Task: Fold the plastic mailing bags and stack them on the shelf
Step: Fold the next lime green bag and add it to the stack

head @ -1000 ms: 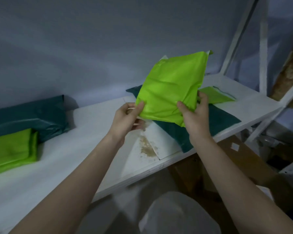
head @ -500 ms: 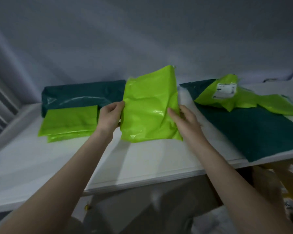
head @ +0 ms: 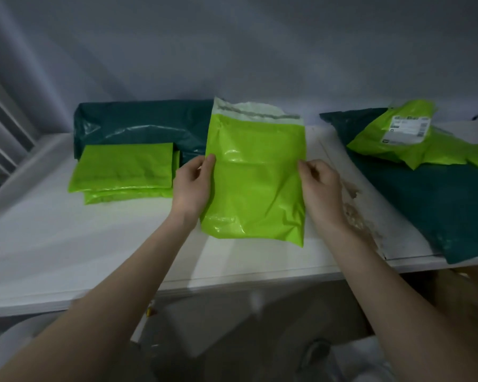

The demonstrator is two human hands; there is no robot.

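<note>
A lime-green mailing bag [head: 255, 177] is spread flat in front of me over the white shelf [head: 66, 244], its pale flap with a grey strip open at the top. My left hand [head: 193, 186] pinches its left edge and my right hand [head: 319, 186] pinches its right edge. To the left lies a stack of folded lime-green bags [head: 124, 172], in front of a folded dark-green bag [head: 141, 125]. At the right, a crumpled lime-green bag with a white label [head: 398, 133] rests on a flat dark-green bag [head: 439, 205].
A grey wall rises behind the shelf. The shelf surface shows brown stains [head: 353, 213] beside my right wrist. A white frame upright [head: 0, 128] stands at the far left. Dim clutter lies below the shelf's front edge.
The view swung left along the shelf. The lime-green bag came from the right-hand pile to the shelf's middle and now hangs opened out, its flap showing, with my hands farther apart on its edges.
</note>
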